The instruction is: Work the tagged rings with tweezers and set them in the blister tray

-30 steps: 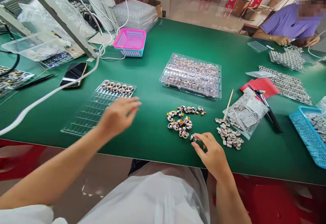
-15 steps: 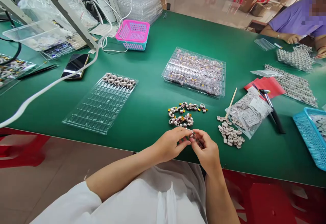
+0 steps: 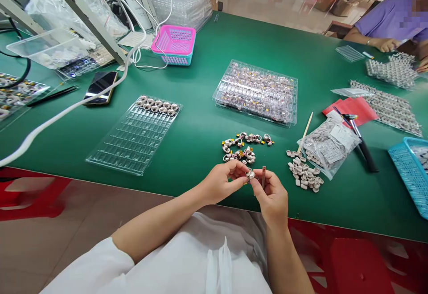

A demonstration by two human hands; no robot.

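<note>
My left hand (image 3: 222,181) and my right hand (image 3: 272,193) meet near the table's front edge, both pinching one small silvery ring-shaped part (image 3: 250,175). A thin brown stick (image 3: 263,176) stands up between my right fingers. Just beyond the hands lies a loose pile of ring parts with yellow tabs (image 3: 243,148). To the right sits a heap of small white oval caps (image 3: 305,176). A clear compartment tray (image 3: 133,138) on the left has one row of finished parts (image 3: 157,105) along its far edge.
A full clear tray stack (image 3: 257,92) lies mid-table, with a bag of parts (image 3: 329,146), red paper and a black tool (image 3: 361,144) to the right. A blue basket (image 3: 409,173), pink basket (image 3: 174,43), phone (image 3: 100,87) and white cable (image 3: 67,109) are around. Another person in purple (image 3: 391,22) works far right.
My left hand came back from the clear tray to join my right hand at the front edge. Both now pinch the small part, and the stick has tipped upright.
</note>
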